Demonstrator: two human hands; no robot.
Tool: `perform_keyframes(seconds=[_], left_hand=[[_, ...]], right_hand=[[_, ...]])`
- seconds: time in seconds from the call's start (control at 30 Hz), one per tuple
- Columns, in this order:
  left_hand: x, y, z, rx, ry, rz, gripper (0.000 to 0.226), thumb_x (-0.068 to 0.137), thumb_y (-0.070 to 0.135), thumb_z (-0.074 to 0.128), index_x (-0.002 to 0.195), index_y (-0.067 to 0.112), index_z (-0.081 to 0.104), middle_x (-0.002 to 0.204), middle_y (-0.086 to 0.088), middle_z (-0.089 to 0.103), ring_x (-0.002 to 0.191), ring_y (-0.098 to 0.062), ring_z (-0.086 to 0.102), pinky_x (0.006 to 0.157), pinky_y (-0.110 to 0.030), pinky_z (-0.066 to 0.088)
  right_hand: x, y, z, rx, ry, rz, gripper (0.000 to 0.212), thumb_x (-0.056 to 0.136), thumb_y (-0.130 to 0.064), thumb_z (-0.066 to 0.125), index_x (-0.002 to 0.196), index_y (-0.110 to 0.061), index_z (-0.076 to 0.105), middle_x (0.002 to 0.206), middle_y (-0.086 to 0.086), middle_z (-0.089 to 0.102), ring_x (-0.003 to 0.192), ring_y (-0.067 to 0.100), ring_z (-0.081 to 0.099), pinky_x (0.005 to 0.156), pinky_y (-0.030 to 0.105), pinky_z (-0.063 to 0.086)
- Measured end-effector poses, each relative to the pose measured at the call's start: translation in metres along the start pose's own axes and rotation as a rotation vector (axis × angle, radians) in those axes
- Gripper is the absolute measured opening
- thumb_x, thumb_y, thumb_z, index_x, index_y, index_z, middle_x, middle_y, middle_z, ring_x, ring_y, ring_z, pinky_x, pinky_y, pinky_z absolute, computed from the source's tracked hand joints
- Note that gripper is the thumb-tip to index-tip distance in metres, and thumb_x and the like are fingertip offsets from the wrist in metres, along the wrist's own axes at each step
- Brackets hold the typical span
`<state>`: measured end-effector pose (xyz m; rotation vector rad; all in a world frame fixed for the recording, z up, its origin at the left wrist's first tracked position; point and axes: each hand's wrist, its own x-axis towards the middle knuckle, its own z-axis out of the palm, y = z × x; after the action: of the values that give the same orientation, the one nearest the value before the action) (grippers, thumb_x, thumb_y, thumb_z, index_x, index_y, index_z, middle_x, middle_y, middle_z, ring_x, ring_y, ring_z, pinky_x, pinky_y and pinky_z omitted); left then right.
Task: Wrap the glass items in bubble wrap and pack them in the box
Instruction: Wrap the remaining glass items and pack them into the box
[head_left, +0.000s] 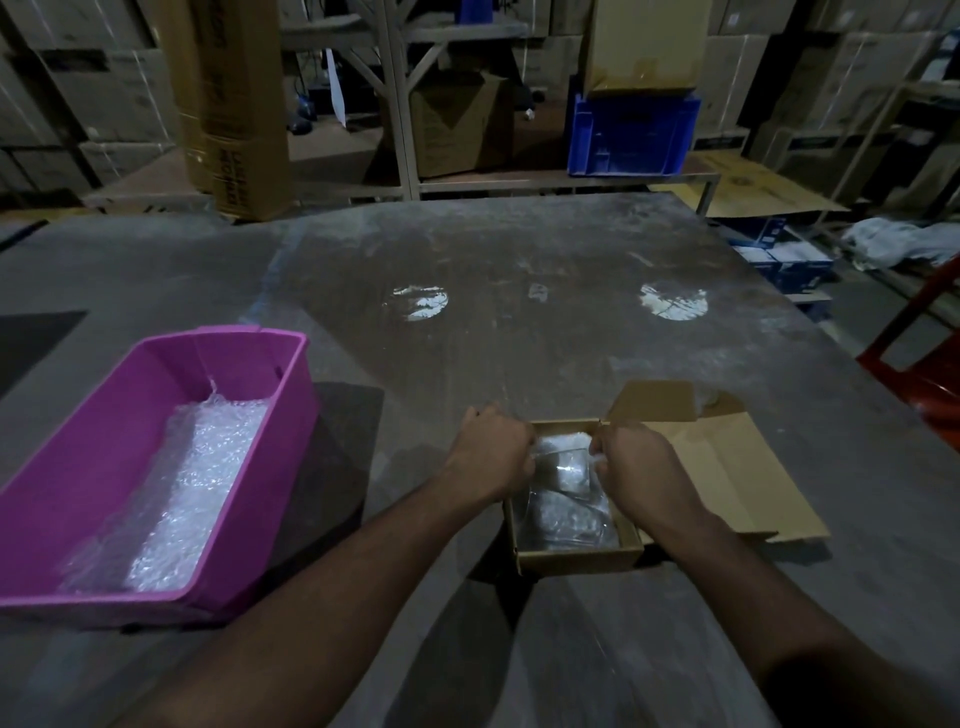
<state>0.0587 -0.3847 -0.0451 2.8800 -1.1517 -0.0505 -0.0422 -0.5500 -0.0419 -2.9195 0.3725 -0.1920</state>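
A wide grey table (519, 270) is seen, its far edge and right edge in view, with much bare surface left beyond the box. The landmark is taken as the small cardboard box (576, 557), which is set near the table's near side, its lid flap (727, 467) laid open flat to the right. Well to the left of the box a pink tub (104, 441) is placed, lined with loose bubble wrap (192, 488). Inside the box a bundle in bubble wrap (566, 483) is seen; what is wrapped in it cannot be told.

Both forearms are stretched forward from the near edge to the box. The left hand (493, 452) is held at the box's left wall, its fingers curled down onto the wrap at the far left corner. The right hand (634, 462) is held at the right wall, its fingers curled onto the wrap's right side. The bundle is gripped between the two hands.
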Motion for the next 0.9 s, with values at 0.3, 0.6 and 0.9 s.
perform_keyframes(seconds=[0.3, 0.6, 0.9], left_hand=[[0.008, 0.014, -0.005, -0.224, -0.031, 0.021, 0.043, 0.088, 0.045, 0.071, 0.128, 0.03, 0.066, 0.128, 0.003, 0.066, 0.127, -0.021, 0.049, 0.108, -0.048, 0.04], [0.017, 0.018, -0.008, -0.256, -0.127, 0.012, 0.053, 0.079, 0.043, 0.083, 0.127, 0.029, 0.068, 0.127, 0.004, 0.067, 0.124, -0.021, 0.054, 0.106, -0.047, 0.043], [0.016, 0.017, -0.003, -0.206, -0.094, 0.035, 0.033, 0.087, 0.043, 0.073, 0.116, 0.028, 0.073, 0.116, 0.001, 0.072, 0.112, -0.022, 0.062, 0.101, -0.047, 0.045]], right_hand=[[-0.008, -0.006, -0.004, -0.016, 0.052, 0.04, 0.02, 0.084, -0.005, 0.062, 0.095, -0.015, 0.075, 0.097, 0.008, 0.07, 0.09, 0.024, 0.063, 0.078, 0.037, 0.054], [-0.014, -0.012, -0.001, -0.032, 0.065, 0.068, 0.015, 0.083, -0.005, 0.064, 0.092, -0.017, 0.068, 0.088, 0.004, 0.069, 0.083, 0.024, 0.061, 0.067, 0.035, 0.049], [-0.026, -0.014, 0.008, -0.309, -0.018, -0.021, 0.024, 0.052, -0.002, 0.086, 0.056, -0.014, 0.066, 0.062, 0.006, 0.059, 0.077, 0.028, 0.057, 0.049, 0.031, 0.035]])
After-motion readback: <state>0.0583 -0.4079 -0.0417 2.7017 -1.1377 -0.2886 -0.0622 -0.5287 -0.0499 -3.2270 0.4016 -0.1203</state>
